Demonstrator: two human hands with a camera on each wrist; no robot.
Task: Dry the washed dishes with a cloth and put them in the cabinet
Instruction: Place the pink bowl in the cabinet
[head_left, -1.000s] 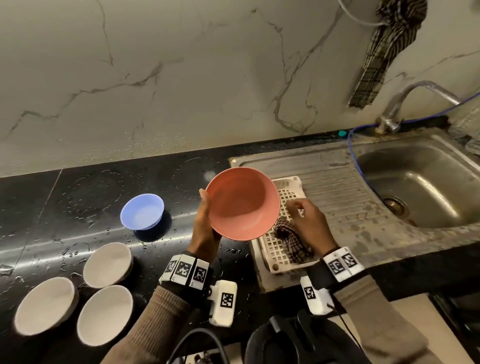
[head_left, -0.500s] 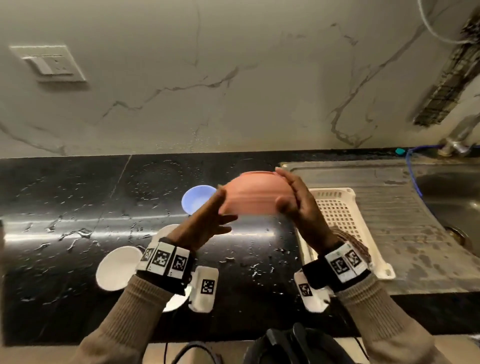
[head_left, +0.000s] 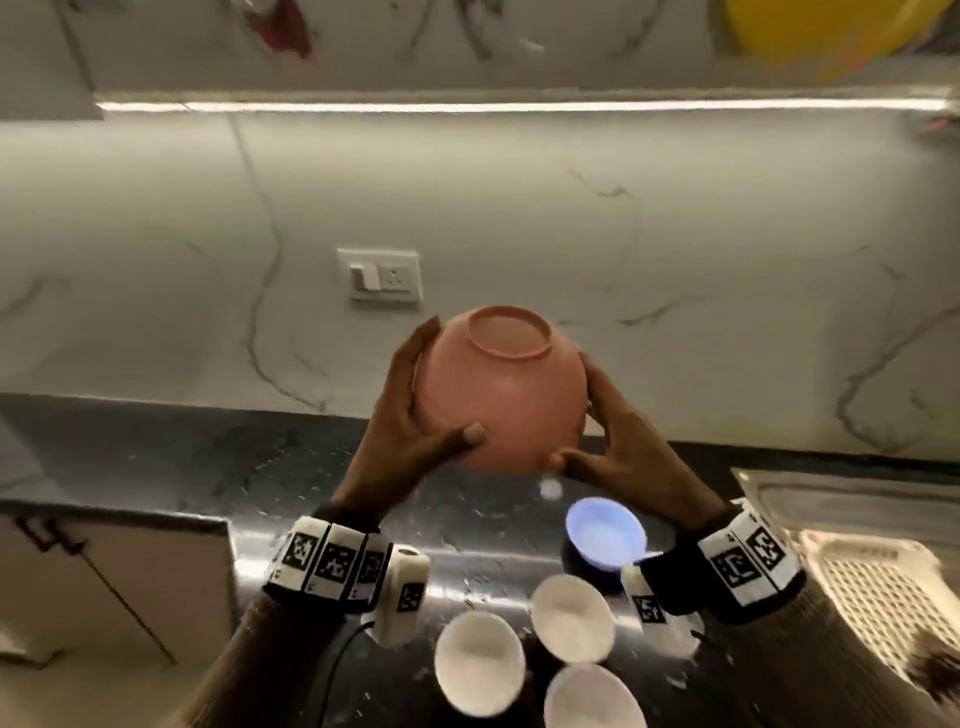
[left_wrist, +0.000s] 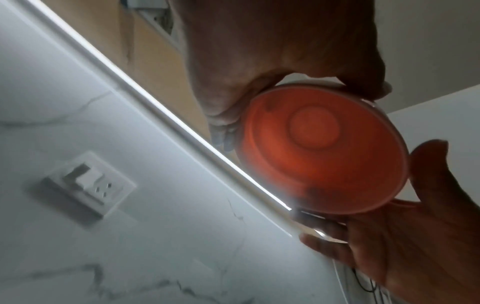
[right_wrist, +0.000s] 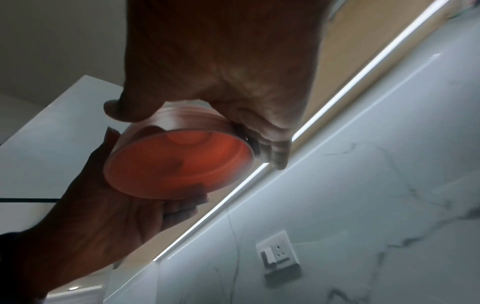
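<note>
Bowl (head_left: 501, 389) drying was done, it seemed: a second earlier your right hand (head_left: 621, 452) held the cloth (head_left: 932, 670); it now lay on the rack, and your left hand (head_left: 410, 431) and right together gripped the upturned bowl, raised above the counter (head_left: 171, 457) toward the cabinet.

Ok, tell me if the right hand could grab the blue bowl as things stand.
Probably not yet. The right hand is busy holding the pink bowl together with the left hand. The blue bowl sits just below it with nothing over it, so once freed it looks reachable.
</note>
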